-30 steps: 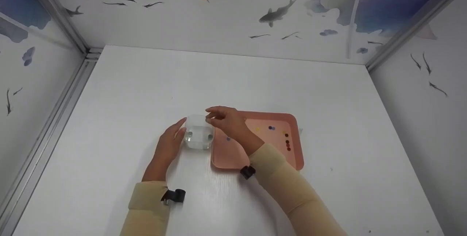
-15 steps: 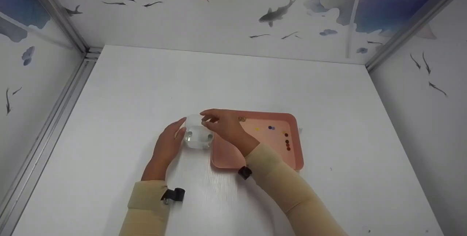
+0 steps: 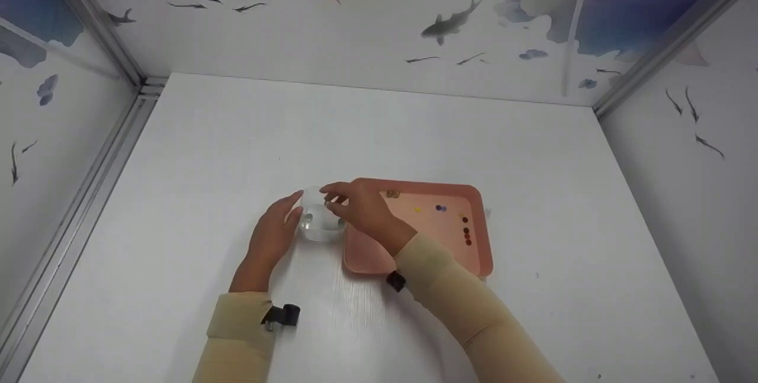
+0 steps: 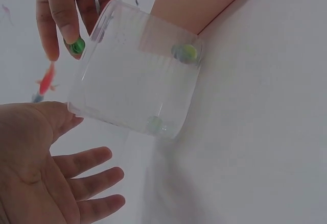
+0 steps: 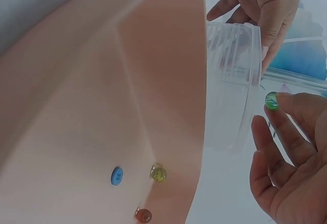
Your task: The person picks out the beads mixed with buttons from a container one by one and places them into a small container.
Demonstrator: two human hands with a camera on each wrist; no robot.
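A clear plastic container (image 3: 321, 230) stands to the left of a pink tray (image 3: 484, 238). My left hand (image 3: 273, 235) holds the container at its left side, thumb at the rim and the other fingers spread outside. Two marbles show through its wall, one yellow-green (image 4: 185, 53) and one pale (image 4: 155, 125). My right hand (image 3: 364, 208) pinches a green marble (image 5: 271, 100) between thumb and fingertips, close over the container's opening. In the left wrist view that green marble (image 4: 77, 46) hangs just outside the rim's outline.
The tray holds a blue button (image 5: 117, 176), a yellow marble (image 5: 159, 173) and an orange-brown marble (image 5: 143, 216). Farther in it lie small gold pieces (image 3: 392, 193), a yellow piece (image 3: 417, 209) and several dark red pieces (image 3: 466, 231). Printed walls enclose the white table (image 3: 237, 134).
My right hand has moved left and slightly down from the tray's back-left corner to over the container, uncovering the gold pieces. The left hand and the container have stayed in place.
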